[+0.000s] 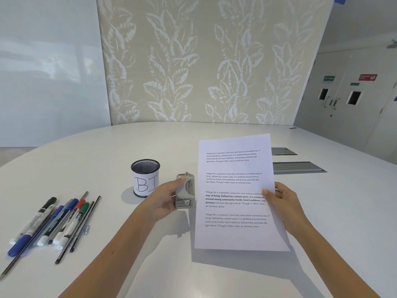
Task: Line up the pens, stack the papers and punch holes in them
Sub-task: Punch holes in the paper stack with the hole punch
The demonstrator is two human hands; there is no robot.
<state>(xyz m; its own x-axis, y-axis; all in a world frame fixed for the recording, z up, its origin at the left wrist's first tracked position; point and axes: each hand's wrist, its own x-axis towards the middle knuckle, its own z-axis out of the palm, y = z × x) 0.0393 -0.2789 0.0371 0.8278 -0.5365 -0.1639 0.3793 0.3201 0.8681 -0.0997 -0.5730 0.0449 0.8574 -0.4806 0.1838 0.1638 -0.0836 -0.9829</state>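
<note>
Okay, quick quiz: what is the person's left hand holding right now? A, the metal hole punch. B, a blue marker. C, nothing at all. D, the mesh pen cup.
A: the left hand grips the metal hole punch against the left edge of the papers, which the right hand holds.

Head-worn view, looking forward and down

The single wide-angle camera sits above a white table point(214, 276), close over both forearms, facing a leaf-patterned wall point(214, 61); straight edges bow toward the picture's borders.
</note>
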